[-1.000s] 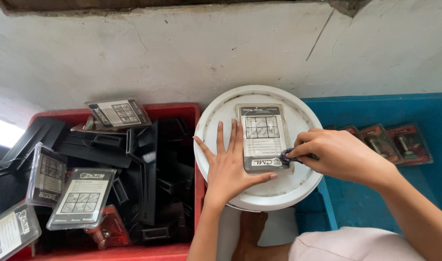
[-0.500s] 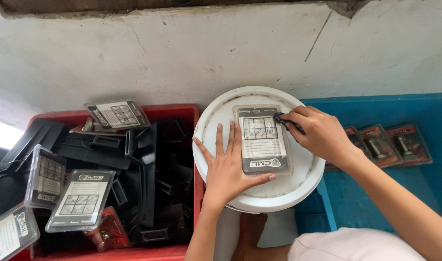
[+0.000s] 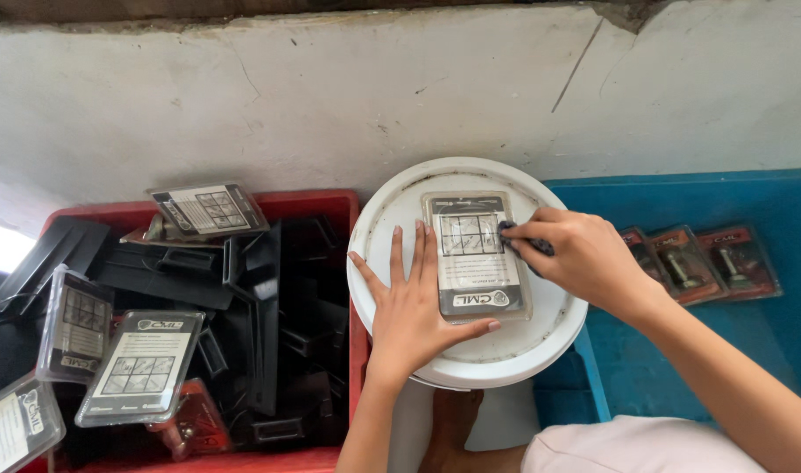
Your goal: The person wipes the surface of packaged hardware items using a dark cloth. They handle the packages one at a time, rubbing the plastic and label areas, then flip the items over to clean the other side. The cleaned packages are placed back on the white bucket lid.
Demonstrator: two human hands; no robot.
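Glossy plastic blister pack (image 3: 478, 257), smooth white plastic lid (image 3: 506, 350).

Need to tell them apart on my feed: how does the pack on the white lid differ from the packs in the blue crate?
The pack on the white lid lies grey, printed-grid side up; the packs in the blue crate show red card with a metal part under clear plastic. The left hand steadies the lid pack and the right hand touches it; the crate packs lie untouched. All are flat blister packs.

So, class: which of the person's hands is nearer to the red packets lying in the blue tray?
Right. The right hand is on the white bucket lid, just beside the red packets in the blue tray; the left hand lies farther away, by the red crate.
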